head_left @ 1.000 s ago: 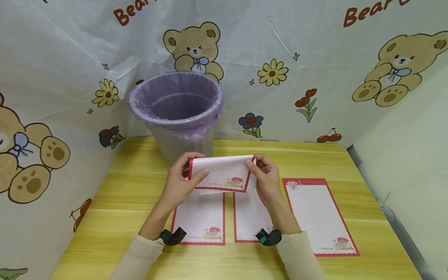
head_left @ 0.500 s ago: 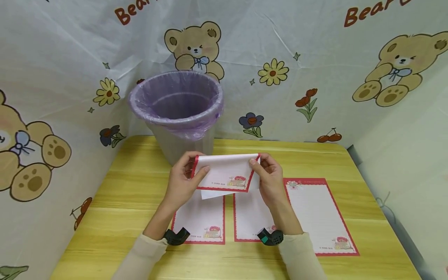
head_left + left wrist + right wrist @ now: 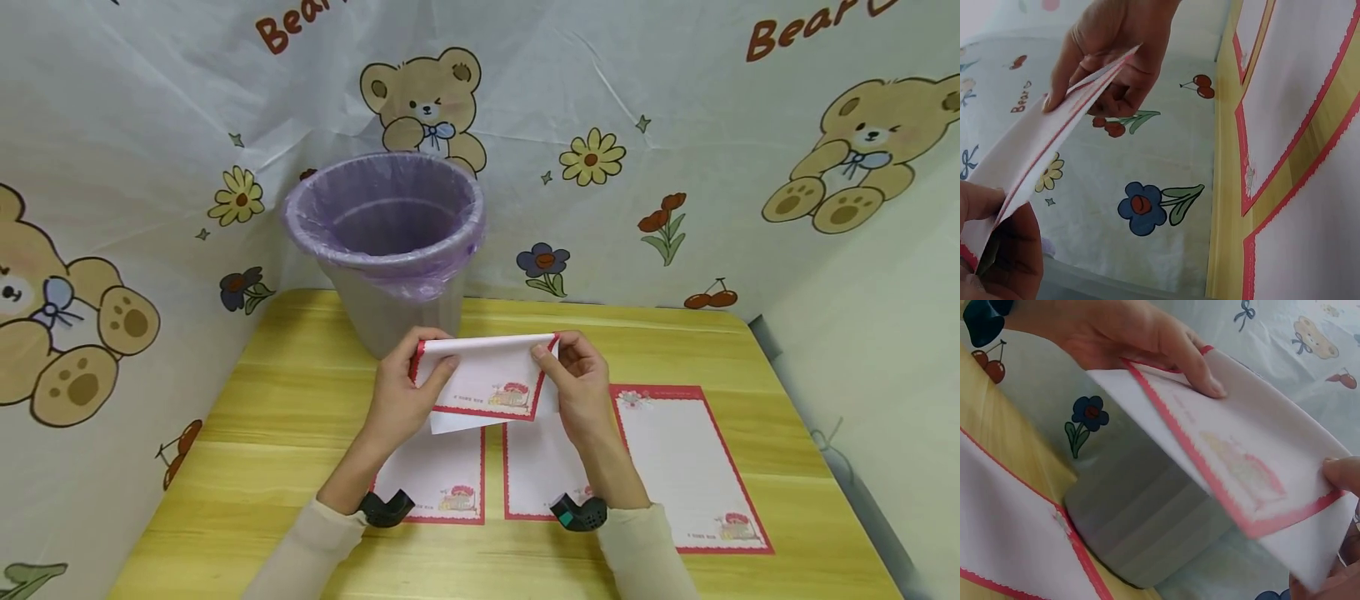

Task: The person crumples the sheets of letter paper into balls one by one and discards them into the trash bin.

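A sheet of white letter paper with a red scalloped border point(image 3: 476, 375) is bent double, its fold along the top. Both hands hold it up over the table. My left hand point(image 3: 408, 387) pinches its left end, thumb in front and fingers behind. At the other end my right hand point(image 3: 581, 383) pinches it the same way. The back layer point(image 3: 457, 422) hangs out below the front one, as the right wrist view also shows. Under the hands lie two flat sheets of the same letter paper, a left one point(image 3: 435, 471) and a middle one point(image 3: 540, 467), both partly covered.
A third flat sheet of letter paper point(image 3: 690, 467) lies to the right on the wooden table point(image 3: 262, 467). Behind the hands stands a grey bin point(image 3: 397, 312) with a purple liner point(image 3: 420, 271). A bear-print cloth point(image 3: 510, 100) covers the wall at the back.
The folded sheet and both hands have shifted slightly right. More of the back layer shows below the front edge than a second ago. Both hands keep their hold.
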Demonstrator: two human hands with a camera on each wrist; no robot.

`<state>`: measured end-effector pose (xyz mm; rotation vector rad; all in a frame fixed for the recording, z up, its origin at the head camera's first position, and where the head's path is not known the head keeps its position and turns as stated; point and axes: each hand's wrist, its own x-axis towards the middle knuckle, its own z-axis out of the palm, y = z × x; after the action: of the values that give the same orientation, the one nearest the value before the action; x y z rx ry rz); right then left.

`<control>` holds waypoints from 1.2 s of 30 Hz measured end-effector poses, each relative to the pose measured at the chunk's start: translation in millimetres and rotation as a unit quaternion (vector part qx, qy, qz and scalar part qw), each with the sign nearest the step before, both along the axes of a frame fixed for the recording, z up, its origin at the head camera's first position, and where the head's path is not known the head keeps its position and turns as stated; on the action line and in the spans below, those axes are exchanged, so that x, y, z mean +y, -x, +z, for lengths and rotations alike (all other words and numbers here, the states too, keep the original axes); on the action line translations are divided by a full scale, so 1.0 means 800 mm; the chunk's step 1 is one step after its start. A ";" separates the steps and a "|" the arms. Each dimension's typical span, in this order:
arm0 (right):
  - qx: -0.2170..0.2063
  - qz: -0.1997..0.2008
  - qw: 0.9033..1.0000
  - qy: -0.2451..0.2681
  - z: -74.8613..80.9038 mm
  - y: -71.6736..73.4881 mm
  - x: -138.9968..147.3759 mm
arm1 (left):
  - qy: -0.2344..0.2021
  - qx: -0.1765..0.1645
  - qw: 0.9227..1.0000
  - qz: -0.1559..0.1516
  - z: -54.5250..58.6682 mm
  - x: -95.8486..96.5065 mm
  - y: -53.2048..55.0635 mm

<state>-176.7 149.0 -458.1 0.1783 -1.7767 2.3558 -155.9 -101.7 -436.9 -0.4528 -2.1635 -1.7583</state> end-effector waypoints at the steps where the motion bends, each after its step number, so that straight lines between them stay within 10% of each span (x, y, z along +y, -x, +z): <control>1: 0.006 -0.001 1.000 -0.005 0.000 -0.001 -0.001 | 0.002 0.001 1.000 0.001 0.000 0.001 0.000; 16: 0.100 -0.034 0.994 -0.041 0.003 -0.007 -0.005 | 0.052 -0.004 0.999 -0.015 0.000 0.004 -0.007; 29: 0.145 -0.057 0.983 -0.096 0.006 -0.015 -0.009 | 0.013 0.012 0.999 -0.046 -0.007 0.002 -0.009; 36: 0.131 -0.044 0.986 -0.092 0.003 -0.018 -0.015 | -0.016 0.054 0.998 0.013 -0.012 0.003 -0.007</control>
<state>-162.0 137.1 -455.3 0.4063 -1.8287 2.0023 -149.9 -98.9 -446.2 -0.4961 -2.0543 -1.7119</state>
